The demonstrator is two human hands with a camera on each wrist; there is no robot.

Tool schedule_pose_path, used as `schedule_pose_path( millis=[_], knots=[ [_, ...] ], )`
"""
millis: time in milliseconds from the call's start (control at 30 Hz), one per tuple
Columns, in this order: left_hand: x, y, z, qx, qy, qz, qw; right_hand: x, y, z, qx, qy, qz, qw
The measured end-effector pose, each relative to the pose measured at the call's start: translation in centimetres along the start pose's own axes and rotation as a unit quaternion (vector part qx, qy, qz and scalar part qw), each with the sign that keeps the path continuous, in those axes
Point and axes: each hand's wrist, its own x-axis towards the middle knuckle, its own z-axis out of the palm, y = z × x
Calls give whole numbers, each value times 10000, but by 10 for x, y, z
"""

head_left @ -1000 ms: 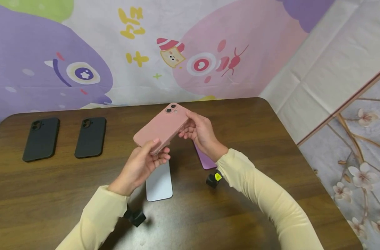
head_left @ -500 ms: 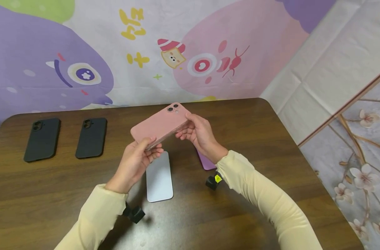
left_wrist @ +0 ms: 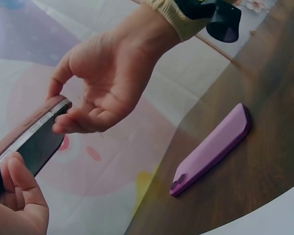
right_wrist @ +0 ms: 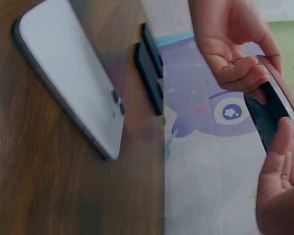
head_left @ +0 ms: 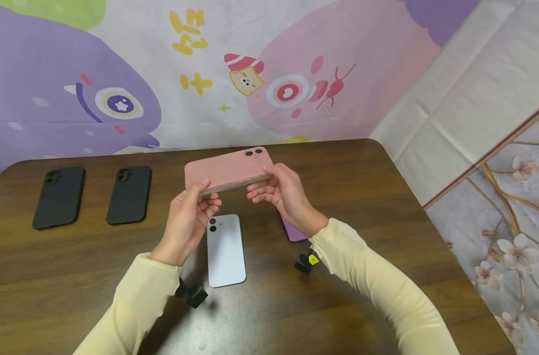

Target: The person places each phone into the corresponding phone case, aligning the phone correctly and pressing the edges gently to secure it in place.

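A smartphone with a pink back [head_left: 227, 170] is held above the table, lying nearly sideways with its two camera lenses at the right end. My left hand [head_left: 183, 222] pinches its left end, thumb on the pink back and fingers at the lower edge. My right hand [head_left: 289, 195] grips the right end in the same manner. The left wrist view shows a pink layer [left_wrist: 27, 125] along a silver frame with side buttons, and a dark screen [left_wrist: 41, 147] underneath. Whether the pink layer is fully seated cannot be told.
A white phone [head_left: 226, 254] lies below my hands, lenses up. The purple phone [head_left: 292, 229] lies partly under my right wrist. Two black phones or cases [head_left: 58, 197] lie at the far left of the wooden table [head_left: 340, 296]. A printed cloth [head_left: 163, 98] hangs behind.
The pink phone has turned from a steep slant to nearly sideways as my left hand rose. The white phone's lenses have come into sight.
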Motion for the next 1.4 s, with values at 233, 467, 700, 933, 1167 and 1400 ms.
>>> schedule_pose_path(
  millis=[233, 467, 700, 933, 1167, 1400],
  knots=[
    [3, 1, -3, 7, 166, 145, 9998, -6, 0, -4, -1127, 107, 413, 9927],
    [5, 0, -5, 202, 156, 165, 9995, -6, 1, -3, -1463, 583, 482, 9864],
    [6, -1, -5, 282, 240, 178, 9992, -8, 0, 0, -1567, 522, 339, 9857],
    [8, -1, -4, 274, 188, 144, 9993, -8, 0, -2, -1202, 242, 155, 9923],
    [8, 1, -3, 242, 173, 147, 9994, -8, 3, -5, -1450, -26, 502, 9882],
    [7, 0, 0, 357, 6, 132, 9993, -8, 6, -1, -713, -395, 379, 9960]
  ],
)
